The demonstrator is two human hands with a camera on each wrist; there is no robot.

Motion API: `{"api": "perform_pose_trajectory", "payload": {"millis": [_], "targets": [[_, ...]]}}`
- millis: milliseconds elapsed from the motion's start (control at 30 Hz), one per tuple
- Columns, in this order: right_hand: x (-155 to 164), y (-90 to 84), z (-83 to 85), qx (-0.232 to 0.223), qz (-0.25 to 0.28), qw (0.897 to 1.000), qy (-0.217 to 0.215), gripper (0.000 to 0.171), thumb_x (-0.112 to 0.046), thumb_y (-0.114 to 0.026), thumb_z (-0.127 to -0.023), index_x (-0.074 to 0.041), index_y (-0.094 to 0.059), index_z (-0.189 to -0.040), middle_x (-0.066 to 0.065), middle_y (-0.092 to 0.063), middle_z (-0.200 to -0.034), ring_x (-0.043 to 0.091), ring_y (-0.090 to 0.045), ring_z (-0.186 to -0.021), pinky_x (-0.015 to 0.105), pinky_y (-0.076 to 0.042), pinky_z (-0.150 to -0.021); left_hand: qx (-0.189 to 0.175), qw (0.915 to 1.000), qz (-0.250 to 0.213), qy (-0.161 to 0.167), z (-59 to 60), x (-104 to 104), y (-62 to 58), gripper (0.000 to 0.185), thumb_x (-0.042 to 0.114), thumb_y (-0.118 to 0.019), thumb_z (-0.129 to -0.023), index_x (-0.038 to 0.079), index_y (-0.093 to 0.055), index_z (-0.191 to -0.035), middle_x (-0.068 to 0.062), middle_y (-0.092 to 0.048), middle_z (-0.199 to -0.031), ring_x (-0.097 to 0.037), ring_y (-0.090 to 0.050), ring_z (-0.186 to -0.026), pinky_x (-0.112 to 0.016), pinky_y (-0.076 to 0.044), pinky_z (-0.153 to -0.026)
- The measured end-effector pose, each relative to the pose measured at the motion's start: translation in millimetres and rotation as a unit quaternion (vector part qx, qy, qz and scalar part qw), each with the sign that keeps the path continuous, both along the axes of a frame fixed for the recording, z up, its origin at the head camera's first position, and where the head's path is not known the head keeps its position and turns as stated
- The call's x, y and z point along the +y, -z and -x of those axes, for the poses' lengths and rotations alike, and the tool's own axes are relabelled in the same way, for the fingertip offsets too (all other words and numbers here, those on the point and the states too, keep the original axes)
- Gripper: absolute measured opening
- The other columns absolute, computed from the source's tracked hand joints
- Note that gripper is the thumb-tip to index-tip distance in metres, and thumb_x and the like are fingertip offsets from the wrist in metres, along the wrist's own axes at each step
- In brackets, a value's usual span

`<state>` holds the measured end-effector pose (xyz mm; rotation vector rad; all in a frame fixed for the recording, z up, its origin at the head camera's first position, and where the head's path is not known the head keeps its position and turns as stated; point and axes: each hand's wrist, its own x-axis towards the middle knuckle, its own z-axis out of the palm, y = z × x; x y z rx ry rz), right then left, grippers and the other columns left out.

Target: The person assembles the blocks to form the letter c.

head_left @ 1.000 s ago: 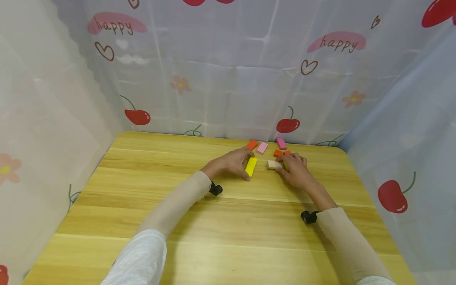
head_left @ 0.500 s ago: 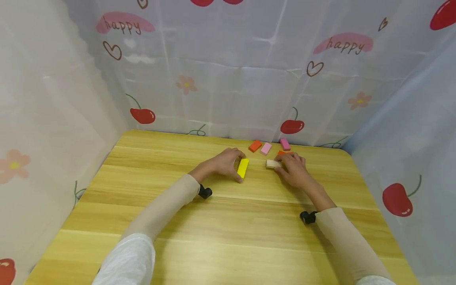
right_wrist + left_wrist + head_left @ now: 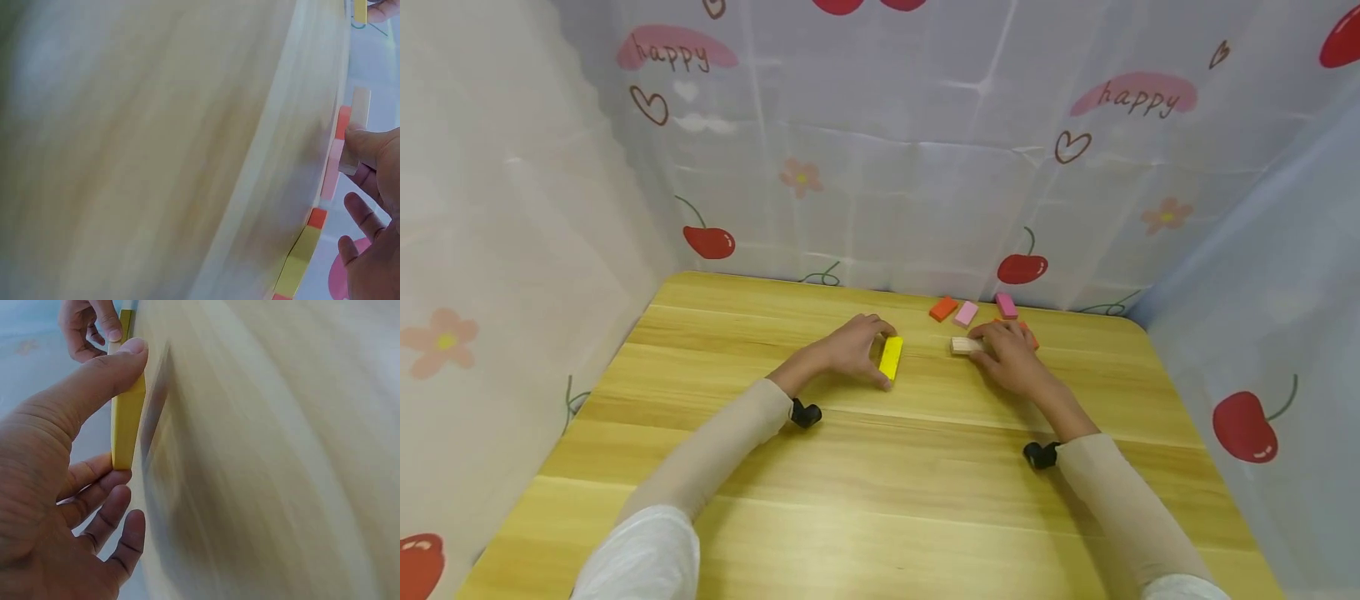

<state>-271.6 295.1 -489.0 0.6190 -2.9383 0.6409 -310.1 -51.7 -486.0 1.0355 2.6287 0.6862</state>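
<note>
Blocks: two in hand on the wooden table [image 3: 865, 492], far half, near the back edge
Table: light wood grain, walled by a cherry-print curtain [image 3: 925, 167] behind and to both sides
Left hand [image 3: 848, 348]: curled round the yellow block [image 3: 891, 357], thumb at its near end, fingers at the far end (wrist view shows thumb tip pressed on one end, fingers hooked under the other)
Right hand [image 3: 1011, 358]: fingertips pinching the pale wood block [image 3: 964, 345] at its right end, rest of the block sticking out to the left
Relation between blocks: apart, a strip of bare table between; yellow to the left, pale to the right
Long axes: yellow running away from the body, slightly tilted; pale lying crosswise, left to right, so roughly at right angles
Nearer hand: each already on its own block; neither reaching
Yellow block: flat, slim, bright, smooth painted faces, standing on a long edge as far as can be told
Pale wood block: unpainted, short, same slim shape
Loose pieces behind: orange block [image 3: 942, 308], light pink block [image 3: 966, 313], darker pink block [image 3: 1006, 305] in a row by the curtain; another orange piece [image 3: 1028, 333] partly hidden under the right hand
</note>
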Motion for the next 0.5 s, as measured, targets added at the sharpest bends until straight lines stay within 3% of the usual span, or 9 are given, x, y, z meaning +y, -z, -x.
{"api": "perform_pose_trajectory", "payload": {"millis": [233,500], "targets": [[-13.6,-1.4,3.4,-0.007,0.003,1.0,-0.017,0.031,-0.019,-0.071,-0.105,-0.007,-0.067,-0.134,0.016,-0.07,-0.14,0.038,-0.051,-0.124,0.062,-0.032,-0.101,0.003,0.9999,0.006,-0.012,-8.8,-19.9,3.6,0.1,0.057,-0.096,-0.075,0.011,-0.054,-0.153,-0.007,-0.058,-0.147,-0.027,-0.051,-0.131,-0.044,-0.048,-0.116],[-29.2,-1.0,8.4,-0.022,0.01,0.999,-0.03,0.032,-0.019,-0.071,-0.105,-0.008,-0.066,-0.134,0.018,-0.068,-0.143,0.041,-0.056,-0.128,0.065,-0.033,-0.107,0.004,0.9993,0.009,-0.036,-19.1,-41.2,8.5,0.099,0.057,-0.095,-0.076,0.012,-0.053,-0.153,-0.007,-0.058,-0.147,-0.026,-0.051,-0.129,-0.043,-0.049,-0.114]]}}
